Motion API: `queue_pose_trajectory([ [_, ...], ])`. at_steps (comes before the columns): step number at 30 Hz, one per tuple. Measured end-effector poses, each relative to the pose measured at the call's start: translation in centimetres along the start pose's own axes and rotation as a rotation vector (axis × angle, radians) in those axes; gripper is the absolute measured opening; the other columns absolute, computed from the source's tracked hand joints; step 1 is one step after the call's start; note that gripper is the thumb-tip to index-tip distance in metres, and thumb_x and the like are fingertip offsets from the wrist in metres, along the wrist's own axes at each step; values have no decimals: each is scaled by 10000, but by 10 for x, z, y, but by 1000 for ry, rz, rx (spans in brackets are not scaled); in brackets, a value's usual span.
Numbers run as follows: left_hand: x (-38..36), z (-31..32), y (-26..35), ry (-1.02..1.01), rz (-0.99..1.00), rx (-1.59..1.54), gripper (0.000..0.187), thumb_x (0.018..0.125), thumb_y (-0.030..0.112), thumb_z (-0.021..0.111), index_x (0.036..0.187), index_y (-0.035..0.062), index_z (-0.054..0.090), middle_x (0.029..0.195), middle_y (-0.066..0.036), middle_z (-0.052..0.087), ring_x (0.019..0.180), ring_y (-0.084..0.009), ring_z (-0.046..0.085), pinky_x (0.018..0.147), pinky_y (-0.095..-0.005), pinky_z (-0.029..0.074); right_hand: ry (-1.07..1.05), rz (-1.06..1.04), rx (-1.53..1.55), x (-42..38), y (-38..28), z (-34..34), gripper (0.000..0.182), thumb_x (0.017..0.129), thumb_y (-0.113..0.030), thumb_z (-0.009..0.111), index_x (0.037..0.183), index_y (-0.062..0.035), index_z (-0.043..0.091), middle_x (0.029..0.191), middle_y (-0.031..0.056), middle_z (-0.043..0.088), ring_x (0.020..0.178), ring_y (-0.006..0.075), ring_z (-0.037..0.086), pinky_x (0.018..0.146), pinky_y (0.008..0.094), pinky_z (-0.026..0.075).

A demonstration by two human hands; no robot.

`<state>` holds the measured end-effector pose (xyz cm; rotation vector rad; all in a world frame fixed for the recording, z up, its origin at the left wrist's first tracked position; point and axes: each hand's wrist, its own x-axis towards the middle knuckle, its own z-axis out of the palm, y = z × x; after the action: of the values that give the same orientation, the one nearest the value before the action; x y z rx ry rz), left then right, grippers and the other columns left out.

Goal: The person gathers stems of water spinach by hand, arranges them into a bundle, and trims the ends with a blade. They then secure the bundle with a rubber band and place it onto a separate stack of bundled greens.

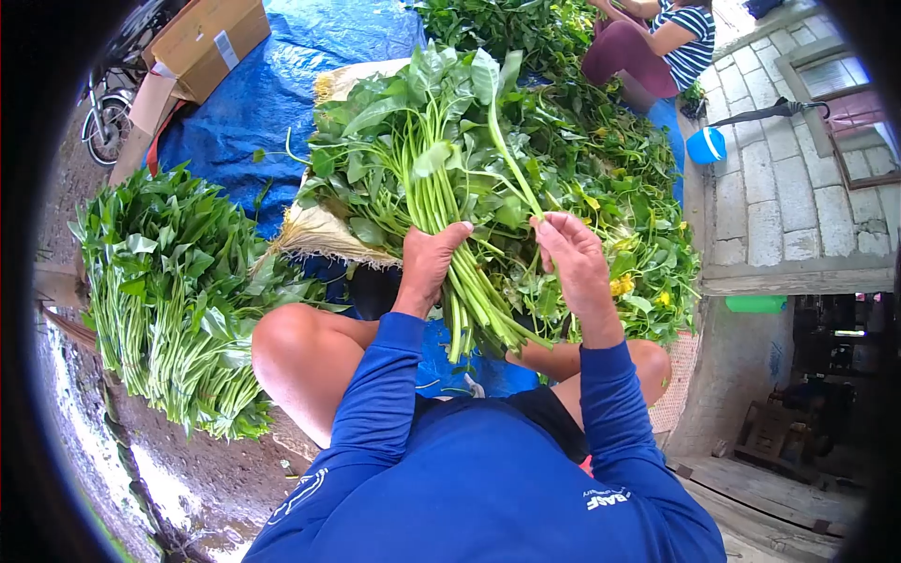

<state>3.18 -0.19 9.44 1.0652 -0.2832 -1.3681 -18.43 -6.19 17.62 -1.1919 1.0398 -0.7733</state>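
My left hand (432, 265) is closed around a thick bunch of leafy green stems (430, 199) that look like water spinach. The leaves fan out away from me, and the cut ends hang over my lap. To the right of it, my right hand (572, 255) pinches one long stem (510, 155) near its lower end, its leaf pointing up and away. Beneath the bunch lies a pale woven sack (328, 233) with frayed edges, partly covered by leaves. A large loose heap of the same greens (624, 202) spreads along the right and far side.
Stacked bundles of greens (174, 300) lie at my left. A blue tarp (314, 42) runs under the sack, with a cardboard box (211, 47) at its far left. Another person (657, 47) sits beyond the heap. A blue bucket (706, 145) and umbrella (770, 111) are by the block wall.
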Motion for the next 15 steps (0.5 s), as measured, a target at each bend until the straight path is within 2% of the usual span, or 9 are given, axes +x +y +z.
queue_pose_trajectory([
  [1, -1, 1, 2, 8, -15, 12, 279, 920, 115, 826, 1137, 0, 695, 912, -46, 708, 678, -160, 695, 585, -330, 601, 140, -98, -106, 1, -4, 13, 112, 1068, -161, 751, 1106, -59, 726, 905, -64, 702, 769, 22, 611, 677, 200, 478],
  [2, -1, 2, 1, 13, -17, 13, 266, 923, 121, 830, 1121, 7, 693, 893, -42, 704, 650, -157, 687, 569, -329, 599, 224, -148, -249, 10, 11, -1, 126, 1044, -126, 766, 1125, -39, 726, 927, -15, 703, 825, 68, 636, 756, 232, 509],
  [4, 5, -2, -7, 10, 2, 48, 256, 926, 127, 832, 1106, 9, 693, 871, -35, 699, 633, -153, 681, 555, -325, 596, 451, -492, -730, 19, 12, -14, 215, 1008, -87, 764, 1210, -19, 740, 1019, 84, 736, 945, 196, 692, 849, 330, 554],
  [7, 0, 1, -3, 11, -9, 50, 250, 924, 127, 837, 1098, 11, 700, 847, -28, 693, 625, -143, 673, 561, -313, 584, 628, -731, -984, 25, -3, -33, 309, 994, -92, 731, 1295, -29, 747, 1114, 168, 737, 1059, 331, 693, 931, 434, 564],
  [10, 0, 3, -1, 16, -32, 25, 241, 922, 81, 811, 1090, -7, 663, 833, -58, 673, 562, -192, 676, 492, -356, 596, 639, -659, -935, 36, -4, -51, 352, 1010, -163, 725, 1341, -45, 746, 1132, 182, 739, 1036, 378, 690, 952, 458, 566],
  [11, 1, 2, -2, 5, -40, 19, 248, 920, 76, 810, 1099, -9, 660, 840, -63, 677, 564, -192, 675, 494, -358, 597, 700, -645, -906, 38, -2, -53, 312, 1028, -263, 746, 1255, -50, 769, 1080, 183, 751, 989, 371, 708, 898, 453, 568],
  [14, -1, 4, -2, -2, -52, 18, 252, 919, 64, 807, 1110, -6, 658, 860, -66, 683, 570, -188, 678, 500, -354, 615, 733, -300, -977, 30, -25, -48, 314, 1026, -357, 766, 1099, -52, 776, 984, 180, 757, 906, 382, 720, 814, 468, 554],
  [15, -1, 5, -3, -5, -55, 20, 252, 921, 60, 805, 1113, -7, 657, 863, -66, 684, 574, -186, 680, 501, -353, 617, 796, -432, -966, 38, -14, -57, 386, 1029, -422, 760, 942, -46, 743, 889, 180, 744, 838, 389, 713, 749, 484, 530],
])
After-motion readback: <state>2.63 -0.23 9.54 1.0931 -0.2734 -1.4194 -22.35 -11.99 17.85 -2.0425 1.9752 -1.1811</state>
